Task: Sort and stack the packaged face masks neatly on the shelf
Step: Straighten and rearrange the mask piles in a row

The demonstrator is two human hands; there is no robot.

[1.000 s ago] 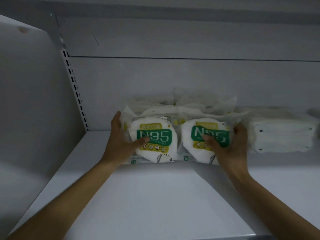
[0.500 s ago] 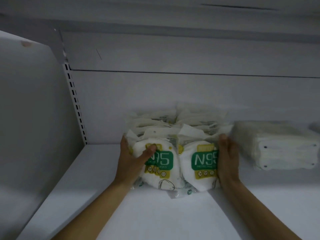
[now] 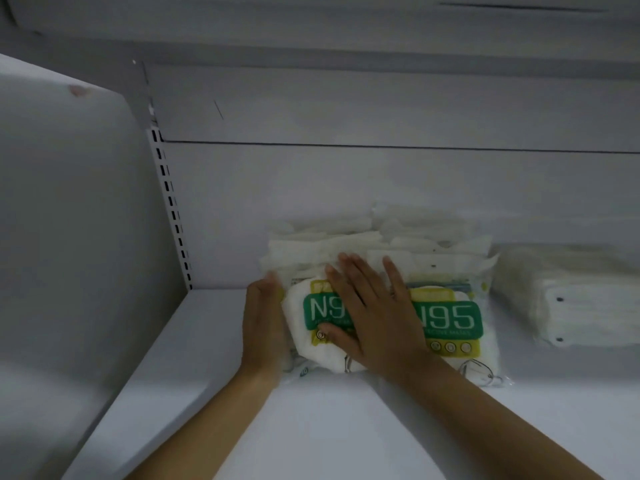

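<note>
Two packs lay touching at the back of the shelf (image 3: 311,431): the left N95 pack (image 3: 304,353) and the right N95 pack (image 3: 457,320). The right hand (image 3: 374,317) pressed flat across both, fingers straight. The left hand (image 3: 263,323), likewise unclenched, pushed against the left N95 pack's outer edge.

head view, close, facing shelf (image 3: 346,427)

I see a white side panel (image 3: 62,237) on the left, with a reddish smudge (image 3: 78,91) near its top. A slotted upright (image 3: 171,209) runs down the corner beside it. A dark seam (image 3: 381,146) crosses the grey back wall (image 3: 346,188).
</note>
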